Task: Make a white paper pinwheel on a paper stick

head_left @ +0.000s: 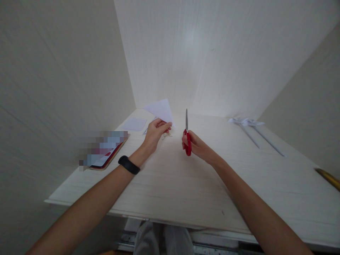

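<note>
My left hand, with a black band on its wrist, pinches a white sheet of paper by its lower corner and holds it tilted above the desk. In my right hand is a pair of scissors with red handles. Its blades look closed together and point up and away from me, a short distance to the right of the paper. Beneath my left fingers lie some small pale bits that I cannot make out clearly.
White paper squares lie at the back left of the white desk. Nearer on the left is a partly blurred flat object. Paper pinwheels on white sticks lie at the back right. A gold-coloured object sits at the right edge. Walls enclose three sides.
</note>
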Motion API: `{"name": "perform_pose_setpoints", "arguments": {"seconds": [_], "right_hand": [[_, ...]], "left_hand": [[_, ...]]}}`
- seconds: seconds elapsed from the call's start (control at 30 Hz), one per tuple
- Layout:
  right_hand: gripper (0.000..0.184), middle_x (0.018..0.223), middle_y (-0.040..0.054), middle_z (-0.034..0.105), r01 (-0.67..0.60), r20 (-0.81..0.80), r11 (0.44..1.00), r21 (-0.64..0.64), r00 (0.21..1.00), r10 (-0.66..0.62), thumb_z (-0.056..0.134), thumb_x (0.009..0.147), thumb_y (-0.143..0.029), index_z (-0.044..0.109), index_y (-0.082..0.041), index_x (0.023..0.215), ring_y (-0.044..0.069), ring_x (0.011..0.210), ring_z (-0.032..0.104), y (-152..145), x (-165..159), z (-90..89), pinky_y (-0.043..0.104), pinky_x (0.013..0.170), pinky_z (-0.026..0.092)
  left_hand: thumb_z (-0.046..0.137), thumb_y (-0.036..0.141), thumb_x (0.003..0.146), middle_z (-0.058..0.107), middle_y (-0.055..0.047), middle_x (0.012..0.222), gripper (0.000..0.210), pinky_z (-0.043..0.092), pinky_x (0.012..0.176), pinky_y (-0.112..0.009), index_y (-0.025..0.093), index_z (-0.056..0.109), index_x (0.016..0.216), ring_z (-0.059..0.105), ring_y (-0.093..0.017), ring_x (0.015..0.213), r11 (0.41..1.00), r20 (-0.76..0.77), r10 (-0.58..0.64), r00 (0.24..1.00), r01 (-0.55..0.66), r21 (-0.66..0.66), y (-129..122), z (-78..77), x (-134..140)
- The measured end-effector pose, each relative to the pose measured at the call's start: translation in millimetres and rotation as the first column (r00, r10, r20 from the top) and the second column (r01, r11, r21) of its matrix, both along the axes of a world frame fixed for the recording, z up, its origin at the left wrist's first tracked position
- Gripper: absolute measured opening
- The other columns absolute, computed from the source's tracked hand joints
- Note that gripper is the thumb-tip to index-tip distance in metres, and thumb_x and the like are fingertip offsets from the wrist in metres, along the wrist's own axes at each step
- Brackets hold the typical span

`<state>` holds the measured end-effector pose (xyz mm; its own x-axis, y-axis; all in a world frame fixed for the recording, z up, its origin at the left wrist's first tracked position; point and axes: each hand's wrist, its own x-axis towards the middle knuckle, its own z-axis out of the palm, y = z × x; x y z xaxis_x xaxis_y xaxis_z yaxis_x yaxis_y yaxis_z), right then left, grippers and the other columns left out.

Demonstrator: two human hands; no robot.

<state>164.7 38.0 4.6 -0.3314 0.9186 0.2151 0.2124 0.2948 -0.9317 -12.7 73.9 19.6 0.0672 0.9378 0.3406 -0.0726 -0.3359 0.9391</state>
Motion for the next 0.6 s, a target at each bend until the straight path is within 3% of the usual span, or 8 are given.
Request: {"name": "perform_pose_setpoints", "arguments": {"seconds": [0.33,0.6], "right_hand": [[0.024,0.091,0.0022,0.058,0.003,0.067,0.998,0.070,0.998,-0.008,0.054,0.094,-0.035,0.056,-0.015,0.108,0.010,0.069,0.055,1,5,-2.9,0.025,0.061,0.049],[0.025,0.094,0.0035,0.061,0.084,0.086,0.996,0.044,0.992,-0.087,0.058,0.092,-0.034,0.059,-0.013,0.105,0.013,0.078,0.060,3,-1,-7.0,0.030,0.069,0.053]], "left_hand": [[0.060,0.032,0.088,0.064,-0.004,0.096,0.022,0.055,0.073,-0.033,0.013,0.062,0.100,0.062,-0.015,0.082,1.000,-0.088,-0.008,0.996,0.007,-0.011,5,-7.8,1],[0.058,0.034,0.089,0.062,-0.008,0.114,0.032,0.054,0.083,-0.041,0.015,0.058,0.115,0.062,-0.020,0.098,0.998,-0.102,0.050,0.994,-0.055,-0.040,13,-11.9,-5]]}}
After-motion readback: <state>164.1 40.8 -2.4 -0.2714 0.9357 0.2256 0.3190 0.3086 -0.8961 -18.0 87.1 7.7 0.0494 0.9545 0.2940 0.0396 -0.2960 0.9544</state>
